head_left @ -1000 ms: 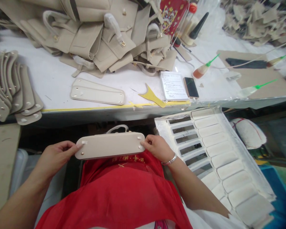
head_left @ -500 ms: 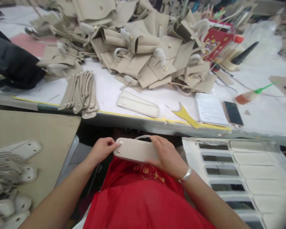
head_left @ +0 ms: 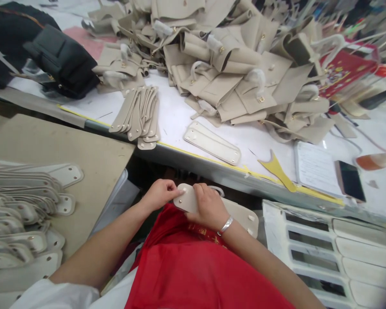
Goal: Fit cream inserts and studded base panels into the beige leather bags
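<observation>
I hold a long cream bag base panel (head_left: 241,213) with small metal studs over my lap, just below the table edge. My left hand (head_left: 161,194) pinches its left end, fingers closed. My right hand (head_left: 206,206), a silver bracelet on its wrist, lies over the panel near that same end, fingers curled on it. A handle loop shows behind the panel. My red apron (head_left: 206,270) fills the bottom of the view.
Two cream panels (head_left: 212,143) lie on the white table (head_left: 176,116), with a fanned stack (head_left: 140,113) to their left and a heap of beige bag parts (head_left: 238,64) behind. More panels (head_left: 22,206) are stacked on a brown board left. A white tray (head_left: 334,249) sits right; a phone (head_left: 350,180), notepad and black bag (head_left: 61,60) also lie about.
My head has turned left, so the table shifts right. My right hand has slid from the panel's right end over to its left end, close to my left hand.
</observation>
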Demonstrator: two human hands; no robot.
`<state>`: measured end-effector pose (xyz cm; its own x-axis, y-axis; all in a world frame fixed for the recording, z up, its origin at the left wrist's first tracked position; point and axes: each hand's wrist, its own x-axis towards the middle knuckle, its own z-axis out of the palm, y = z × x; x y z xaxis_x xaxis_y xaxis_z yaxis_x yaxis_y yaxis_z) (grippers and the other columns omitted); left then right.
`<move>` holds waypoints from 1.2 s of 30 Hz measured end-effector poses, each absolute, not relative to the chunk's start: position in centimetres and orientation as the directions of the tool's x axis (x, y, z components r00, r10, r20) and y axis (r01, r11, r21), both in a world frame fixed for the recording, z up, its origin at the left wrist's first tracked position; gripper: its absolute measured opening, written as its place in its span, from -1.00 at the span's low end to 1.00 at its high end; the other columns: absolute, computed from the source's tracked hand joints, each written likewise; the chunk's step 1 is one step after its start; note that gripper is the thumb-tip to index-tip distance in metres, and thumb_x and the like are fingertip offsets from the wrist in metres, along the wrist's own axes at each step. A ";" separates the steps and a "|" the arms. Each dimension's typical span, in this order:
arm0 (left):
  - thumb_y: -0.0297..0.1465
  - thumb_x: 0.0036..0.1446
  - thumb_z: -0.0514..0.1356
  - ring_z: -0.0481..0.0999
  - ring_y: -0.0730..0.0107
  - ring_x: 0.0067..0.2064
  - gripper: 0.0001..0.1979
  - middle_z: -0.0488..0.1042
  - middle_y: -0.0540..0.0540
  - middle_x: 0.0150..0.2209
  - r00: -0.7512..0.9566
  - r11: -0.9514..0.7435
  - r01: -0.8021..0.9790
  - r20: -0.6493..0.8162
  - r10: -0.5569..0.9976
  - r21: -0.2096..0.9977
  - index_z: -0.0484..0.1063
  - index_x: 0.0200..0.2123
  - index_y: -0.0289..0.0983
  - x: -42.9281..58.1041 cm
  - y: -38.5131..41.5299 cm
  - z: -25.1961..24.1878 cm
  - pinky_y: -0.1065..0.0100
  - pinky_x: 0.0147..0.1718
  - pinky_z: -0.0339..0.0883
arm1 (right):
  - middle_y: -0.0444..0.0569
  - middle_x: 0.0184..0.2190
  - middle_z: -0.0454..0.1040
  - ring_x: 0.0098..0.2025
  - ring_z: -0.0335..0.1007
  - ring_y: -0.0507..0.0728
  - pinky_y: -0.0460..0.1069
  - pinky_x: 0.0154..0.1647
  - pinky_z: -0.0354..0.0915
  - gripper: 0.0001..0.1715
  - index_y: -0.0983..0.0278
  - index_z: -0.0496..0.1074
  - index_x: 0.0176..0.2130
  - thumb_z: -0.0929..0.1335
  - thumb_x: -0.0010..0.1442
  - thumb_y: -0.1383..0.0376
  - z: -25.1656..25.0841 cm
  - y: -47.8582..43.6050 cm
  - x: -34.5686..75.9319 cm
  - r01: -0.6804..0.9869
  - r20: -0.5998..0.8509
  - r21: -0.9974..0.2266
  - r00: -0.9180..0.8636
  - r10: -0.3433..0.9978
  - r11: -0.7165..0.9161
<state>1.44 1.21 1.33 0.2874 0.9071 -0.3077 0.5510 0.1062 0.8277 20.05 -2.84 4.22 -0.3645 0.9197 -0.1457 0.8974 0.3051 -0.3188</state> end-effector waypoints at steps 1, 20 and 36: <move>-0.08 -0.10 0.20 0.27 0.51 -0.56 -0.62 0.38 0.02 -0.61 0.291 0.102 0.555 -0.308 0.906 0.826 0.41 -0.58 -0.32 1.4 1.3 1.3 0.47 -0.59 0.08 | 0.12 -0.15 0.30 -0.14 0.22 0.24 0.08 -0.12 0.14 -0.23 0.33 0.20 -0.05 0.41 -0.17 0.00 4.2 -2.7 19.8 0.898 -0.151 -0.314 -0.368 0.918 0.308; -0.10 -0.08 0.18 0.23 0.52 -0.57 -0.64 0.33 0.05 -0.63 0.350 0.022 0.575 -0.269 0.897 0.818 0.33 -0.61 -0.29 1.1 1.3 1.1 0.45 -0.60 0.02 | 0.10 -0.14 0.35 -0.12 0.23 0.25 0.07 -0.13 0.11 -0.27 0.31 0.21 -0.01 0.36 -0.12 0.03 3.6 -2.6 18.4 0.892 -0.094 -0.333 -0.354 0.930 0.306; -0.04 -0.03 0.13 0.37 0.39 -0.41 -0.61 0.39 0.00 -0.41 0.372 -0.106 0.682 -0.219 0.902 0.723 0.30 -0.31 -0.25 0.5 1.2 0.9 0.38 -0.46 0.24 | 0.21 0.14 0.14 0.15 0.07 0.28 0.16 0.14 0.03 0.12 0.37 -0.05 0.22 0.40 -0.12 -0.09 5.3 -4.2 25.5 0.821 -0.103 -0.447 -0.440 0.892 0.354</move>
<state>0.46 1.23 0.86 0.3720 0.9022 -0.2185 0.6822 -0.1060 0.7235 25.50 -4.18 5.35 -0.4404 0.8919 -0.1030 0.8213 0.3539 -0.4474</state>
